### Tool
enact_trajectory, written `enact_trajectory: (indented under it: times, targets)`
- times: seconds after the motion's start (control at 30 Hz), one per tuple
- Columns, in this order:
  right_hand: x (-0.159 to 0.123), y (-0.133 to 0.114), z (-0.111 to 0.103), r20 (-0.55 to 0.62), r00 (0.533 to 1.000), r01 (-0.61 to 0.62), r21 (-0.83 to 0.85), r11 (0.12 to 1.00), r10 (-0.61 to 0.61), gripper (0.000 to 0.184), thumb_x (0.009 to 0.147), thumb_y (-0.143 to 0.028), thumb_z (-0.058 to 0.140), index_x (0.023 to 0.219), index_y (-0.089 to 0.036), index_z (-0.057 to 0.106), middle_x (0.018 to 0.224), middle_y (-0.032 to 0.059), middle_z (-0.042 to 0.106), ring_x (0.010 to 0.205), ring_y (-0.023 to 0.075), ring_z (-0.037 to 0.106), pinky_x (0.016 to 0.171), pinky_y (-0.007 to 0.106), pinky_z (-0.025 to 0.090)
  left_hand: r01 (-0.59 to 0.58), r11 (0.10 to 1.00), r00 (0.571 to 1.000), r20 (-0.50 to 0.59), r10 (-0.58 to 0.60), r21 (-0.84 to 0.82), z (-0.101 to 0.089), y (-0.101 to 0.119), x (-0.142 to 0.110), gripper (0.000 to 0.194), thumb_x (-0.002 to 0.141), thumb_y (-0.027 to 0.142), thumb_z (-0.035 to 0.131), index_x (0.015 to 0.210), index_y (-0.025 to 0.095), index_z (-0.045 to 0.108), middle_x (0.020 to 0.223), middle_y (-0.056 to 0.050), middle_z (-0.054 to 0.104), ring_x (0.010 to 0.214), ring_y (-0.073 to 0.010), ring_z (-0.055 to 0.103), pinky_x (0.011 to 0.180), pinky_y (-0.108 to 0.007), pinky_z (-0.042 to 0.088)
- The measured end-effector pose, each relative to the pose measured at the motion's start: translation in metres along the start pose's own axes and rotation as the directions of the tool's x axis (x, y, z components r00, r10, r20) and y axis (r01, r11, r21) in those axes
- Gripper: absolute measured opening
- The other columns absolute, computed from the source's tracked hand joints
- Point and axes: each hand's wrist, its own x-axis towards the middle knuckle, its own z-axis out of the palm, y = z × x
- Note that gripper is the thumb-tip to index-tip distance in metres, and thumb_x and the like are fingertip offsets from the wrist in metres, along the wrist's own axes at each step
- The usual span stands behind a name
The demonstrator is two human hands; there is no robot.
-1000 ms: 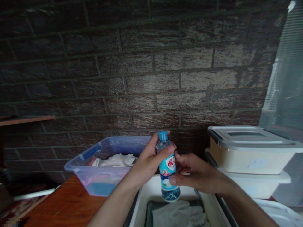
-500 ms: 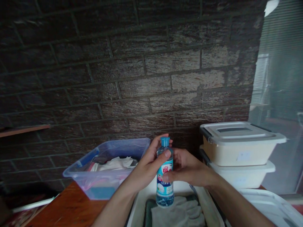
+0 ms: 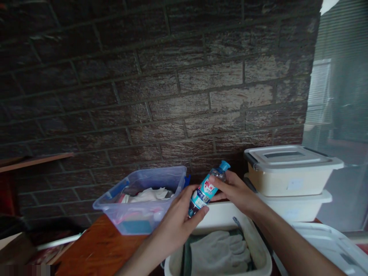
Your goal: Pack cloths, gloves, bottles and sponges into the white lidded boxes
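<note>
A small clear water bottle (image 3: 207, 188) with a blue cap and a teal and white label is held between both hands, tilted with the cap up to the right. My left hand (image 3: 179, 220) grips its lower end. My right hand (image 3: 234, 190) is wrapped round its upper part near the cap. The bottle hangs above the back edge of an open white bin (image 3: 218, 214) that holds grey-white gloves (image 3: 220, 249).
A clear blue-tinted tub (image 3: 143, 199) with cloths and packets stands to the left on the red-brown wooden table (image 3: 97, 249). Two lidded cream bins (image 3: 290, 172) are stacked at the right, a white lid (image 3: 327, 245) lies below them, and a dark brick wall rises behind.
The bottle has gone from upright to tilted, cap toward the right. My left hand slid down to its base and my right hand moved up toward the cap. The view shifted slightly right.
</note>
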Motion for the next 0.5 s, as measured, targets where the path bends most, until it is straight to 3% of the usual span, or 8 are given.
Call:
enact_trajectory:
  times: [0.1,0.23,0.33,0.43,0.5]
  targets:
    - [-0.004,-0.002,-0.007,0.029,1.0,-0.007,-0.014,1.0,0.008,0.046,0.086,-0.052,0.075,0.111,-0.015,0.063,0.096,0.0061,0.073,0.088,0.0216,0.073,0.082,0.042,0.062,-0.038,0.994,0.998,0.056,0.033,0.104,-0.001,-0.005,-0.008,0.037,0.1,0.032,0.055,0.137,0.026,0.05,0.13,-0.009,0.06,0.119,-0.0266,0.056,0.103,-0.039,0.044]
    - [-0.017,-0.011,-0.025,0.021,1.0,0.005,-0.075,0.997,-0.003,0.069,0.073,-0.034,0.09,0.131,-0.023,0.055,0.096,0.0003,0.071,0.086,0.0175,0.069,0.078,0.033,0.058,-0.088,0.978,0.976,0.211,0.047,0.191,-0.013,-0.001,-0.018,0.034,0.102,0.031,0.051,0.136,0.025,0.047,0.13,-0.009,0.058,0.119,-0.0232,0.055,0.102,-0.035,0.045]
    - [-0.028,-0.019,-0.038,0.186,0.982,0.034,-0.301,0.953,0.024,0.057,0.073,-0.033,0.089,0.123,-0.02,0.065,0.097,0.0009,0.07,0.087,0.0157,0.065,0.077,0.027,0.051,-0.173,0.947,0.944,0.32,0.081,0.27,-0.022,0.003,-0.02,0.033,0.102,0.031,0.052,0.134,0.025,0.049,0.127,-0.009,0.059,0.119,-0.0247,0.055,0.104,-0.037,0.044]
    - [-0.036,-0.026,-0.042,0.359,0.923,0.104,-0.578,0.809,0.138,0.051,0.073,-0.041,0.088,0.115,-0.019,0.072,0.094,0.0008,0.071,0.083,0.0161,0.062,0.072,0.026,0.046,-0.267,0.897,0.899,0.427,0.1,0.352,-0.023,0.001,-0.017,0.033,0.1,0.032,0.055,0.131,0.023,0.053,0.121,-0.01,0.06,0.115,-0.027,0.055,0.104,-0.042,0.043]
    - [-0.039,-0.027,-0.04,0.41,0.891,0.204,-0.745,0.635,0.194,0.047,0.073,-0.044,0.086,0.111,-0.019,0.073,0.086,-0.0011,0.07,0.076,0.0153,0.06,0.065,0.025,0.042,-0.313,0.867,0.868,0.487,0.096,0.387,-0.019,-0.004,-0.015,0.031,0.099,0.032,0.056,0.128,0.022,0.054,0.119,-0.01,0.061,0.112,-0.0275,0.056,0.103,-0.043,0.044]
